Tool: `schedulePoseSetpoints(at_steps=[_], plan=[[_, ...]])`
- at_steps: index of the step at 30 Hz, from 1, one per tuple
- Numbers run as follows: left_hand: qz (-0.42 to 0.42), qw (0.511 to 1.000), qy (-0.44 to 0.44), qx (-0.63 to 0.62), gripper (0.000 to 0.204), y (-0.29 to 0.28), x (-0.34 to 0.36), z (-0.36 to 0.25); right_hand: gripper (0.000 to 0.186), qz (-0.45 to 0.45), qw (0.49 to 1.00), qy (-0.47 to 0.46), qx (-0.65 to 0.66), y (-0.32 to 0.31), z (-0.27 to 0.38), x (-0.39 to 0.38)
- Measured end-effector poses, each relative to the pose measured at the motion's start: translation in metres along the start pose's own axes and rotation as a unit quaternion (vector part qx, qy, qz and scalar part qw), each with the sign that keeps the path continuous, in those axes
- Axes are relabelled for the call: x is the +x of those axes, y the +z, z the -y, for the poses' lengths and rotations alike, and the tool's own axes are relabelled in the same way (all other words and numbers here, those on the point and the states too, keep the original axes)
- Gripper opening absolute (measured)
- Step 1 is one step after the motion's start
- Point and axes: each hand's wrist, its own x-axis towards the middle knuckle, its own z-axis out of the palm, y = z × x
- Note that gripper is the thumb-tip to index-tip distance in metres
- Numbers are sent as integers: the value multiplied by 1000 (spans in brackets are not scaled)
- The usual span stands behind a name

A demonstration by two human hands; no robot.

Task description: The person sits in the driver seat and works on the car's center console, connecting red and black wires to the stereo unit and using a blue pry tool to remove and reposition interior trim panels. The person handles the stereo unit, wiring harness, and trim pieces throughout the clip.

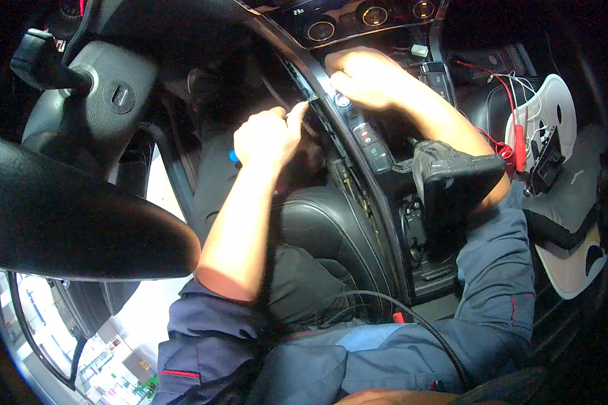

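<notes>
My left hand (267, 137) is closed at the left side of the centre console (386, 209), its thumb stretched toward the console's side edge. A small blue end (234, 156) of something pokes out beside its palm; the rest is hidden by the fingers. Across the console my right hand (366, 75) is curled near the upper trim, just above a round button (342, 101). Whatever its fingers hold, if anything, is out of sight. Along the console's left side a gap with rough, bare edges (353, 190) shows. Below the right forearm stands the gear lever (446, 172), with a dark loose cover.
The steering wheel (81, 212) fills the left side. A black leather seat (331, 226) lies below my left hand. On the right are a white plastic panel (559, 101), a red-handled tool (519, 148) and thin wires. A black braided cable (419, 320) crosses my lap.
</notes>
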Motion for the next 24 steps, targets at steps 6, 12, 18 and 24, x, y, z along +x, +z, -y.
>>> schedulePoseSetpoints(at_steps=[6,12,18,24], plan=[[56,997,45,-37,72,-9,12,10,46,-3,1000,-3,-5,1,1,-1],[78,995,37,-48,72,-10,13,9,46,0,1000,-2,-2,-1,2,0],[97,993,29,-63,72,-15,12,9,46,13,1000,-8,-7,-2,3,0],[103,992,32,-73,71,-17,12,10,46,9,1000,-19,-2,-1,1,2]])
